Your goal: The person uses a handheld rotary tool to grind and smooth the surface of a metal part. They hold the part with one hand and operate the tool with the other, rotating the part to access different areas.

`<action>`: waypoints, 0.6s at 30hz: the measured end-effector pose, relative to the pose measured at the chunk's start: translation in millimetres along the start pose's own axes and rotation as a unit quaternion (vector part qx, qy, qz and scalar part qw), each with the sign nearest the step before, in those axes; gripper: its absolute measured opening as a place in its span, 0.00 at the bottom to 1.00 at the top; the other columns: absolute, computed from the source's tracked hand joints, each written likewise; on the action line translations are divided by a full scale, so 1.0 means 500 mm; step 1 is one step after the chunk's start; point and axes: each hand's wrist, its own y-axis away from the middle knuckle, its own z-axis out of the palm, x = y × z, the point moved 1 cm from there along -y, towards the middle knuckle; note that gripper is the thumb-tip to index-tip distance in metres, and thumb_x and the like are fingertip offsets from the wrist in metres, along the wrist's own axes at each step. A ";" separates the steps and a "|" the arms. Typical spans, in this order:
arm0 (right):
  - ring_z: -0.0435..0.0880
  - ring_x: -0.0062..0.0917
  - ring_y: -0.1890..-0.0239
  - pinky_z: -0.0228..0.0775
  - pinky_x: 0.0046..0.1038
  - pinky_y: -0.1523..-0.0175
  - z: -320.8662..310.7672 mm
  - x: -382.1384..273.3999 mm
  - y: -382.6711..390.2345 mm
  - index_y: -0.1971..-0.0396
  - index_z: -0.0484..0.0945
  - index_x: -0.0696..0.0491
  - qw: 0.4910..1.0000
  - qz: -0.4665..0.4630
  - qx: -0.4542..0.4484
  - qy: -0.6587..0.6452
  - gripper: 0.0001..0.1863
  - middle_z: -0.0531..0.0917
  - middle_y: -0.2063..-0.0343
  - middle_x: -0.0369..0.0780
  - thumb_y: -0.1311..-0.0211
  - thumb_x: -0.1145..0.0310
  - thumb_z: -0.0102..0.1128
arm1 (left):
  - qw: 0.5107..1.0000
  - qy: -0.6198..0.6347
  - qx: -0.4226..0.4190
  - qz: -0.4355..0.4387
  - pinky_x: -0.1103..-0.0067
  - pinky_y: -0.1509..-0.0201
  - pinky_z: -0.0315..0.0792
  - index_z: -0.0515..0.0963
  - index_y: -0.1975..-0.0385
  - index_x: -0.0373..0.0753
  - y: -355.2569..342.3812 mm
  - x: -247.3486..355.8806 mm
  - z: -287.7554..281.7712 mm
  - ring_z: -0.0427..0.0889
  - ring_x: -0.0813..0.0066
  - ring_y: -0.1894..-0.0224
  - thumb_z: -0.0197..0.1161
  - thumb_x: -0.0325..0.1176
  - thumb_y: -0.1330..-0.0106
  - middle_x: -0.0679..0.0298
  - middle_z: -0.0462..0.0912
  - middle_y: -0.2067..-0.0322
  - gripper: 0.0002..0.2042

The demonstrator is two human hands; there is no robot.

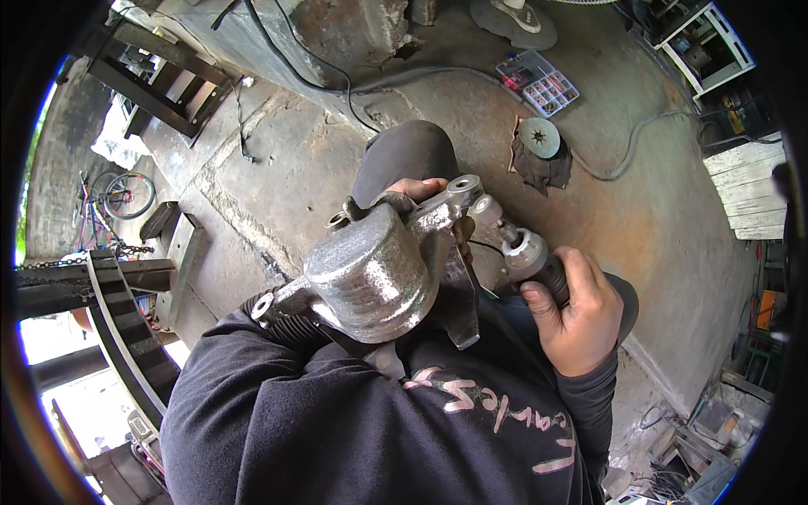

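While the heavy cast-metal part (379,273) sits high against the person's chest, its domed silver body faces up and its mounting ears point away, so the rim near the far ear is open to the tool. The left hand (421,192) reaches around from behind; only its fingertips show, curled over the top edge by the round ear, apparently steadying the piece. The right hand (576,316) is wrapped closed around the dark grip of a small power grinder (523,252), whose silver nose and rounded tip touch or nearly touch the part's far ear. Beyond lie a stained concrete floor (656,219), a round disc on a dark rag (540,139), a clear box of small parts (539,82) and loose cables.
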 end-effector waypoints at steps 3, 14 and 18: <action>0.82 0.42 0.74 0.73 0.37 0.71 0.001 0.000 -0.001 0.61 0.78 0.56 1.000 0.000 -0.003 -0.002 0.31 0.79 0.73 0.44 0.43 0.39 0.64 | 0.996 0.071 0.039 -0.043 0.62 0.49 0.73 0.77 0.50 0.28 -0.019 0.013 0.029 0.81 0.53 0.56 0.34 0.47 0.23 0.47 0.83 0.56 0.28; 0.81 0.40 0.77 0.72 0.37 0.73 0.007 -0.007 -0.006 0.63 0.77 0.54 0.999 -0.011 0.004 0.035 0.31 0.77 0.76 0.42 0.43 0.37 0.63 | 0.967 0.085 0.230 -0.072 0.69 0.49 0.79 0.74 0.46 0.30 -0.020 0.035 0.095 0.85 0.55 0.54 0.45 0.42 0.23 0.47 0.85 0.58 0.21; 0.80 0.40 0.78 0.71 0.38 0.74 -0.013 -0.018 -0.016 0.64 0.77 0.53 0.996 -0.013 -0.006 0.087 0.31 0.75 0.77 0.41 0.43 0.36 0.62 | 0.930 -0.106 0.344 0.073 0.70 0.50 0.80 0.71 0.43 0.29 -0.033 0.002 0.135 0.85 0.57 0.56 0.52 0.39 0.25 0.47 0.83 0.56 0.20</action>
